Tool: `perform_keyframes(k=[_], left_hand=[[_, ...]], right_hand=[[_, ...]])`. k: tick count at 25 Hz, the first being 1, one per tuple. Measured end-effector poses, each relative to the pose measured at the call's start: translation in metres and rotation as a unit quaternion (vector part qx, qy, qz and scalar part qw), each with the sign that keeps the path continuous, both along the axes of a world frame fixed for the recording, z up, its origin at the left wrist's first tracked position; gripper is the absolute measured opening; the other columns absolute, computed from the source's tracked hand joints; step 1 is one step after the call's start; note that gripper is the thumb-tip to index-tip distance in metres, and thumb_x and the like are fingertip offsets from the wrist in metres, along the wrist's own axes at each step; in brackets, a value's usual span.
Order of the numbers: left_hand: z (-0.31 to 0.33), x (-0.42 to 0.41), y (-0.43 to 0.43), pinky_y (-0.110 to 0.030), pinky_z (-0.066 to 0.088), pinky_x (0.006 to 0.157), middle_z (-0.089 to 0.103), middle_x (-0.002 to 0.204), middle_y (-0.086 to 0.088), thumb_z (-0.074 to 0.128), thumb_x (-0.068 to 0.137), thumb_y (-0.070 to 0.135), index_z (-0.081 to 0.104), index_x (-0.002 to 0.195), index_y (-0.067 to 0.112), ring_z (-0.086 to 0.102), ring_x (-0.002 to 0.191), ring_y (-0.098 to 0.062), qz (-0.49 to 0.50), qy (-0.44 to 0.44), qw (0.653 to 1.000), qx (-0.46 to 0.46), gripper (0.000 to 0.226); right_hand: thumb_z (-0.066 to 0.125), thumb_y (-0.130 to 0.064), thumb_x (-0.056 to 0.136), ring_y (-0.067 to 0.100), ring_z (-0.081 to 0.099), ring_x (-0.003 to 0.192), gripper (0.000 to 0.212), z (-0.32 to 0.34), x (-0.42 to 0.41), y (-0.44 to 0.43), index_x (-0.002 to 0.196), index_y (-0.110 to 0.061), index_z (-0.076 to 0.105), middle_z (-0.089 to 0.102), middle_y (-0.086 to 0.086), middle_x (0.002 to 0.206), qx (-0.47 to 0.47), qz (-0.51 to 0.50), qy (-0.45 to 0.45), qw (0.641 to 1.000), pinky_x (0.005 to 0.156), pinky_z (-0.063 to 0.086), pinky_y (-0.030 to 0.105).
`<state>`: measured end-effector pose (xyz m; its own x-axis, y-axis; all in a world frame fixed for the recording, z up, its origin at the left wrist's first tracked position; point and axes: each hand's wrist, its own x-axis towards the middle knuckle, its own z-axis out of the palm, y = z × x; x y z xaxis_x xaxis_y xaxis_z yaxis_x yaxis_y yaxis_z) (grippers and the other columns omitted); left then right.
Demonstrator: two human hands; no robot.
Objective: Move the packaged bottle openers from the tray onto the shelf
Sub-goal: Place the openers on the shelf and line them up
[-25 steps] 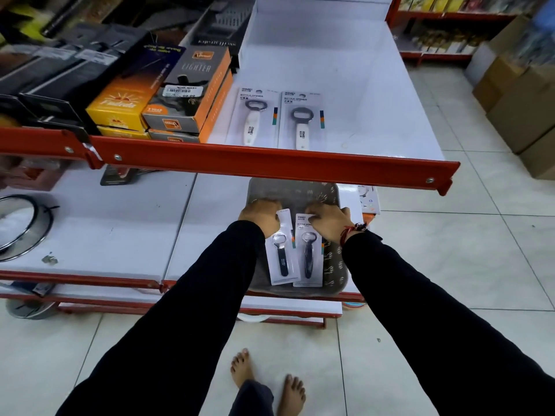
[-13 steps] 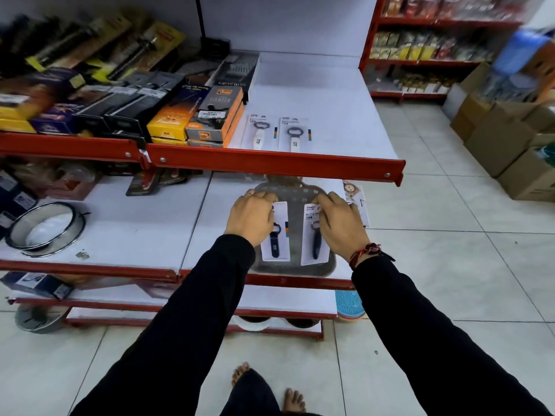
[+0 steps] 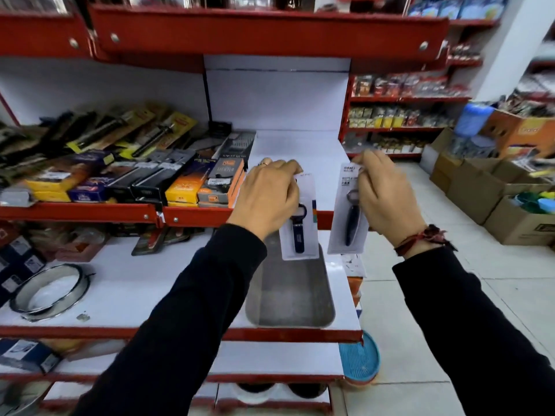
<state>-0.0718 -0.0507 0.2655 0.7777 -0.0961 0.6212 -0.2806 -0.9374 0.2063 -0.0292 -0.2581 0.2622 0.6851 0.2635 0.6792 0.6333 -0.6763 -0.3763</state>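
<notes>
Your left hand [image 3: 267,199] and right hand [image 3: 387,196] each pinch a packaged bottle opener [image 3: 300,217] by its card top, lifted clear above the tray [image 3: 289,298]. Carry both forward onto the shelf [image 3: 300,151] just beyond your knuckles, laying them flat, side by side.

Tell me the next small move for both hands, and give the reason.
Probably carry both packs forward and lay them flat on the white shelf. Each hand already grips one carded opener, left hand on one pack, right hand on the other, lifted clear of the tray, which looks empty; that shelf space is bare.
</notes>
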Motion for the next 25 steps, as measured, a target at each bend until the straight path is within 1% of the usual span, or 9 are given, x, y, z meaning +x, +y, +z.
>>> perform_keyframes(k=[6,10,13,16,19,20,22,23,25], left_hand=[[0.070,0.082,-0.013,-0.042,0.047,0.091,0.071,0.112,-0.016,0.040,0.093,0.006,0.062,0.124,0.009,0.058,0.111,-0.036,0.015,0.021,0.999,0.025,0.038],[0.072,0.140,-0.028,-0.038,0.051,0.091,0.067,0.120,-0.021,0.043,0.087,0.005,0.061,0.128,0.013,0.061,0.110,-0.038,0.005,0.142,0.990,0.015,0.046],[0.058,0.168,-0.037,-0.037,0.049,0.102,0.061,0.136,-0.015,0.045,0.090,0.008,0.057,0.136,0.015,0.058,0.121,-0.036,0.002,0.221,0.975,0.017,0.048],[0.037,0.190,-0.039,-0.037,0.046,0.106,0.059,0.139,-0.013,0.045,0.093,0.010,0.057,0.135,0.015,0.055,0.126,-0.034,0.009,0.255,0.967,0.018,0.044],[0.017,0.207,-0.036,-0.037,0.045,0.107,0.060,0.138,-0.011,0.045,0.090,0.008,0.061,0.132,0.015,0.054,0.127,-0.033,0.007,0.285,0.958,-0.001,0.045],[0.012,0.210,-0.036,-0.037,0.045,0.107,0.059,0.139,-0.011,0.046,0.090,0.008,0.062,0.131,0.015,0.053,0.127,-0.033,0.008,0.294,0.956,0.007,0.045],[-0.001,0.215,-0.037,-0.039,0.041,0.110,0.054,0.140,-0.010,0.047,0.092,0.011,0.063,0.131,0.017,0.050,0.129,-0.033,0.015,0.302,0.952,0.043,0.043],[-0.007,0.217,-0.037,-0.040,0.038,0.110,0.051,0.139,-0.010,0.047,0.092,0.012,0.064,0.130,0.018,0.048,0.129,-0.034,0.019,0.300,0.952,0.060,0.042],[-0.019,0.219,-0.037,-0.041,0.034,0.111,0.051,0.137,-0.009,0.045,0.094,0.013,0.064,0.129,0.020,0.048,0.128,-0.032,0.025,0.293,0.952,0.084,0.041]], right_hand=[[0.032,-0.012,0.095,0.028,0.051,0.084,0.025,0.051,0.074,-0.007,0.105,-0.003,0.053,0.053,0.011,0.098,-0.050,-0.070,0.002,0.996,0.071,0.038,0.036],[0.035,-0.008,0.094,0.034,0.055,0.094,0.030,0.051,0.121,-0.004,0.114,0.001,0.055,0.058,0.022,0.114,-0.098,-0.077,0.073,0.990,0.078,0.041,0.036],[0.037,-0.004,0.091,0.039,0.060,0.106,0.031,0.032,0.151,-0.001,0.115,0.004,0.056,0.060,0.027,0.117,-0.133,-0.067,0.136,0.979,0.081,0.043,0.033],[0.034,-0.006,0.091,0.037,0.066,0.094,0.034,0.014,0.174,0.001,0.116,-0.004,0.057,0.062,0.024,0.113,-0.127,-0.069,0.204,0.968,0.077,0.051,0.038],[0.034,-0.008,0.094,0.020,0.059,0.071,0.034,0.002,0.188,0.001,0.118,-0.005,0.058,0.054,0.015,0.111,-0.139,-0.070,0.225,0.962,0.074,0.041,0.028],[0.036,-0.009,0.095,0.020,0.056,0.073,0.035,-0.003,0.192,0.002,0.120,-0.004,0.059,0.047,0.012,0.111,-0.146,-0.073,0.227,0.960,0.078,0.039,0.026],[0.040,-0.010,0.094,0.029,0.056,0.097,0.036,-0.013,0.198,0.003,0.122,-0.005,0.062,0.041,0.011,0.111,-0.170,-0.075,0.231,0.955,0.085,0.039,0.027],[0.043,-0.010,0.093,0.030,0.055,0.107,0.035,-0.018,0.201,0.003,0.121,-0.006,0.065,0.042,0.011,0.111,-0.182,-0.073,0.237,0.951,0.088,0.040,0.028],[0.045,-0.012,0.092,0.030,0.057,0.110,0.035,-0.026,0.205,0.001,0.119,-0.012,0.067,0.049,0.012,0.116,-0.198,-0.077,0.259,0.942,0.089,0.044,0.032]])
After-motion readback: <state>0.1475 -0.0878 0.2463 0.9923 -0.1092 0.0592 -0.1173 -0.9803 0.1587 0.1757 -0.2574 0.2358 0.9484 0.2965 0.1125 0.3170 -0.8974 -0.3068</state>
